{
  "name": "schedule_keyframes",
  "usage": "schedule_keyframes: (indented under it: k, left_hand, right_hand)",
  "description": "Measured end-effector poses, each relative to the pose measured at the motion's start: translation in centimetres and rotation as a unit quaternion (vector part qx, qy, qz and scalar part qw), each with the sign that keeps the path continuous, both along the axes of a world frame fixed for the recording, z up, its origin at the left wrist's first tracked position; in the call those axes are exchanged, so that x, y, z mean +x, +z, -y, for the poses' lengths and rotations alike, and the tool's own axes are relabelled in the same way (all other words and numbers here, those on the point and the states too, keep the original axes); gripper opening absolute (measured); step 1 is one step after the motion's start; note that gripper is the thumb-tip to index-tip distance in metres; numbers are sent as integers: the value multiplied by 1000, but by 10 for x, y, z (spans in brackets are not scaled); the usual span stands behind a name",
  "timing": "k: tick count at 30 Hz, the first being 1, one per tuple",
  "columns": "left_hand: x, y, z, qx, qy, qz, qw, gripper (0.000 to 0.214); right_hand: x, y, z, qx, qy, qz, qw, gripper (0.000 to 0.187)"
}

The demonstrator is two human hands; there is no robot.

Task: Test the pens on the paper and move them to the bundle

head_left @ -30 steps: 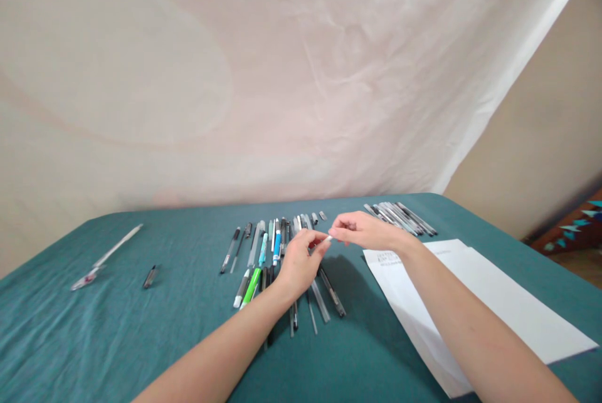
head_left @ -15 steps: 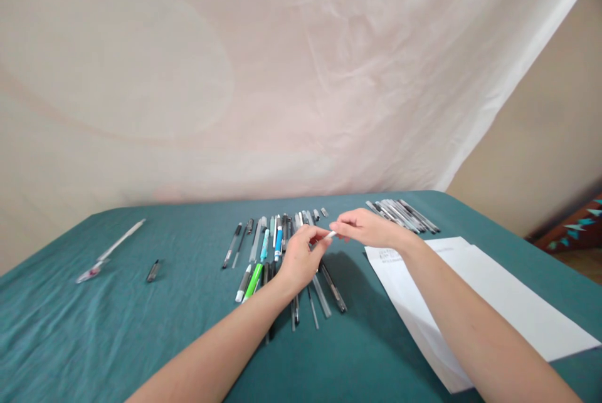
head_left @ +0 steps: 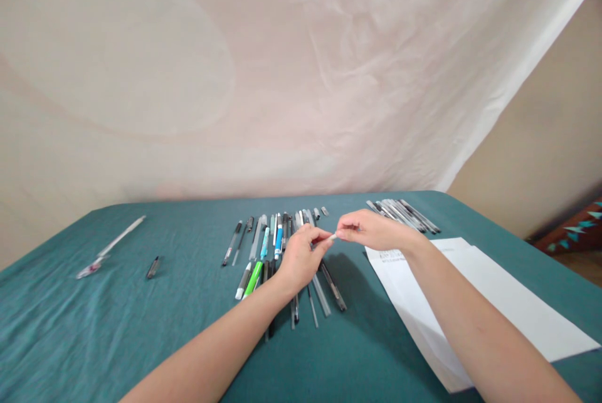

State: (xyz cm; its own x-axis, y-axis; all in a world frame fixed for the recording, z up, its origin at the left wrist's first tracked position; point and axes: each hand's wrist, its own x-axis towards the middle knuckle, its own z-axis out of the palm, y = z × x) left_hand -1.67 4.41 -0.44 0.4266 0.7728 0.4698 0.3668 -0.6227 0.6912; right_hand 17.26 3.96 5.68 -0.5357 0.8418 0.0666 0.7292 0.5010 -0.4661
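Pinching a small white piece (head_left: 333, 237) in the left hand (head_left: 302, 259), gripping its far end with the fingertips of the right hand (head_left: 364, 229)! Working above loose pens (head_left: 256, 239), spread over a green cloth (head_left: 94, 328). From that piece, showing at eight o'clock a bright green pen (head_left: 253, 279); at nine, a blue-and-white pen (head_left: 279, 239), then well apart a short dark object (head_left: 153, 267) and a long white stick (head_left: 120, 237). Between two and three, displaying a row of pens (head_left: 397, 212); between three and four, white papers (head_left: 527, 303). At twelve, rising to a pale sheet (head_left: 263, 77).
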Motion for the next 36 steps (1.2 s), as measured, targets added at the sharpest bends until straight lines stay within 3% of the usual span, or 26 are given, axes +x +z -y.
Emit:
schedule_keyframes:
  k: [4,10,13,16,21,24,27,31,33,36]
  left_hand:
    - [0,-2,3,20,12,-28,999,13]
    - [3,-1,11,41,31,-83,995,5]
    - [3,1,13,60,28,-102,993,1]
    - [2,1,15,69,21,-106,992,2]
    - [2,10,20,108,18,-151,982,6]
    - [7,21,32,164,-8,-173,971,18]
    - [16,26,53,167,-90,-210,959,19]
    - [31,16,85,149,-192,-258,935,36]
    - [37,8,96,146,-214,-269,928,45]
    - [42,-2,105,146,-250,-279,916,41]
  right_hand:
    - [-1,3,6,-5,-24,19,1000,24]
    - [-17,12,22,98,-18,94,991,19]
    - [-31,15,28,118,-23,177,977,11]
    - [-44,16,33,137,-59,260,954,16]
    - [-44,7,42,189,-86,273,939,13]
    - [-22,-2,45,192,-138,252,938,13]
    - [18,-13,48,170,-227,205,937,10]
    - [80,-35,59,105,-321,39,941,5]
    - [108,-50,68,74,-359,-49,929,10]
    - [138,-72,79,20,-408,-156,899,17]
